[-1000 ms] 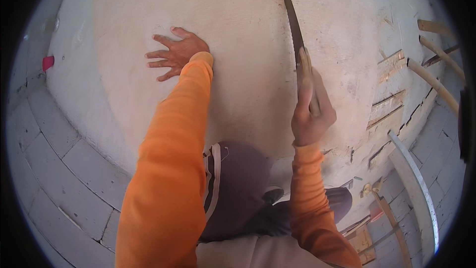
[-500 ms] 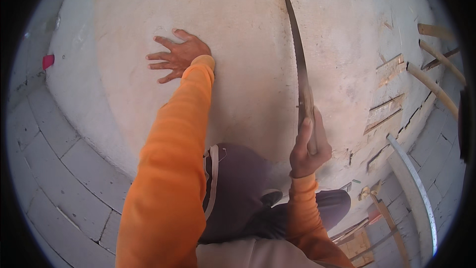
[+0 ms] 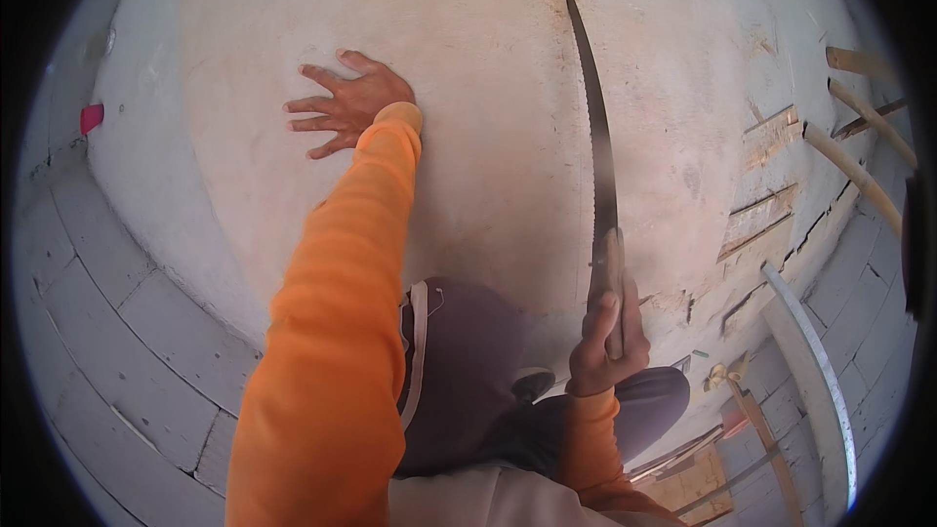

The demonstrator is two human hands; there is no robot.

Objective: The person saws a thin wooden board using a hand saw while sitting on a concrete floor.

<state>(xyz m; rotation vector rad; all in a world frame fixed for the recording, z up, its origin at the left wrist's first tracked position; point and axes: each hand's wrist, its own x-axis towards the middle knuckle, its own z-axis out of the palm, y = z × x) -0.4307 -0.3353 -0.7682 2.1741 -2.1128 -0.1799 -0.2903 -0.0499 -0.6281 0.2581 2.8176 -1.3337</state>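
A large pale wooden board (image 3: 488, 59) fills the middle of the view. My left hand (image 3: 342, 102) lies flat on it with fingers spread, pressing near its left part. My right hand (image 3: 607, 337) grips the wooden handle of a handsaw (image 3: 595, 166). The toothed blade runs up along a thin cut line in the board toward the top edge. My orange sleeves come in from below, and my knee in dark trousers rests on the board's near edge.
Grey paving slabs (image 3: 107, 293) surround the board on the left and below. Wooden strips and offcuts (image 3: 771, 176) lie at the right, with a long pale bar (image 3: 815, 381) and thin poles (image 3: 859, 171). A small pink object (image 3: 90, 117) sits at the far left.
My right hand has pulled the saw back toward me, drawing the blade down along the cut. My left hand has stayed flat in the same place.
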